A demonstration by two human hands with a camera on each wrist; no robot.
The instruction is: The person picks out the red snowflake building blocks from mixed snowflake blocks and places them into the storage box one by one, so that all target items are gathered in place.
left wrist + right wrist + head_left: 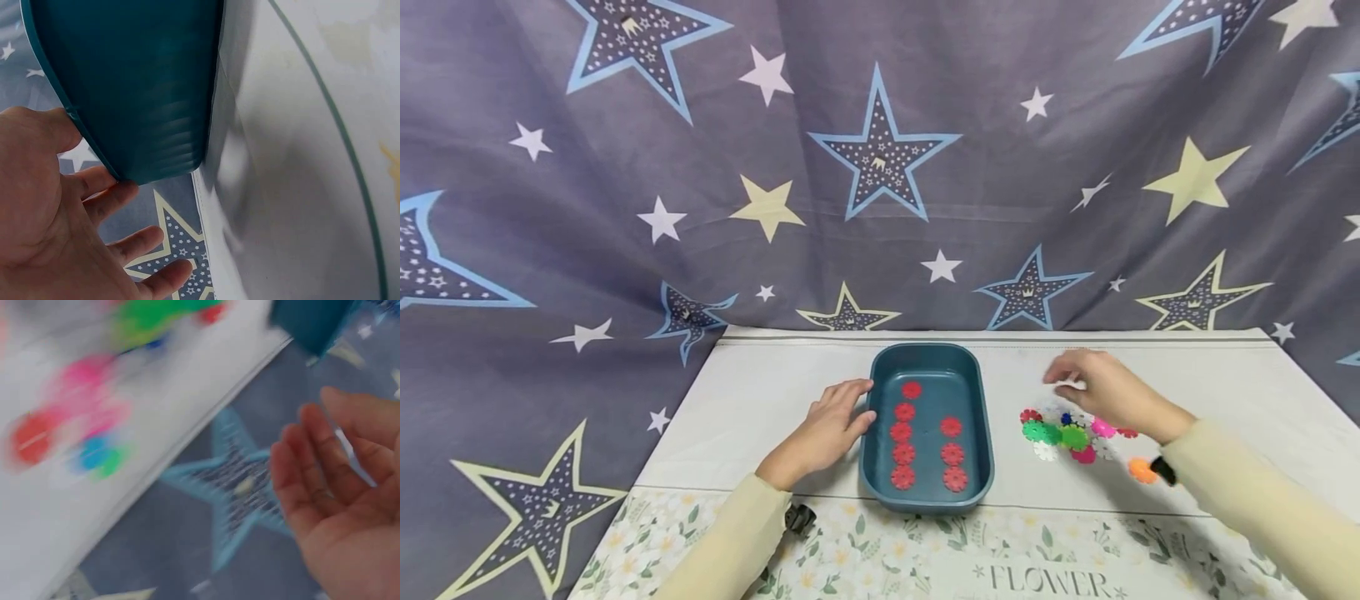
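A dark teal tray (927,507) holds several red snowflake discs (903,454) in two columns, the left one longer than the right. At its left rim rests my left hand (823,433); the left wrist view shows the thumb and fingertips (128,189) against the tray's edge, with the other fingers spread loosely. My right hand (1101,387) hovers over a pile of mixed-colour snowflake discs (1073,437) right of the tray. Its fingers are loosely bent, and no disc shows between them in the right wrist view, where the pile is blurred.
An orange disc (1142,471) lies apart from the pile, near the right wrist. The white table cover (760,375) has a floral front strip (865,550) with lettering. Behind the table hangs a grey star-patterned curtain (700,167).
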